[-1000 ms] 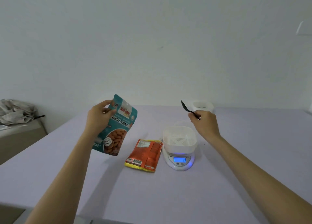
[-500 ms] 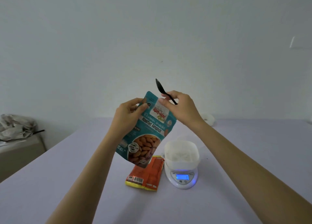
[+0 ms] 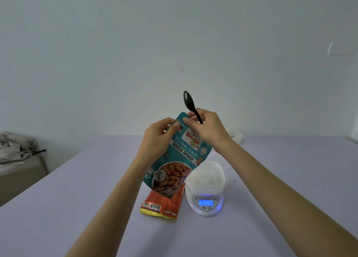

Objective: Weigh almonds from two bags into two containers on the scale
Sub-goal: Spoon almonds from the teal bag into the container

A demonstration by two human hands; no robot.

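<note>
A teal bag of roasted almonds (image 3: 175, 159) hangs upright in the air above the table, held by both hands at its top edge. My left hand (image 3: 157, 135) pinches the top left corner. My right hand (image 3: 207, 129) pinches the top next to it and also holds a black plastic spoon (image 3: 190, 104), bowl pointing up. Below lies an orange bag (image 3: 164, 203) flat on the table. To its right a white container (image 3: 206, 180) sits on a white scale (image 3: 205, 203) with a lit blue display. A second white container (image 3: 237, 135) shows behind my right wrist, mostly hidden.
The pale lilac table (image 3: 280, 179) runs to a plain wall. At far left a low beige cabinet (image 3: 17, 171) carries crumpled grey cloth (image 3: 13, 147) and a dark stick-like object.
My left hand lifted the teal bag from the left to the centre. My right hand, with the spoon, came from above the scale to the bag's top and now pinches it.
</note>
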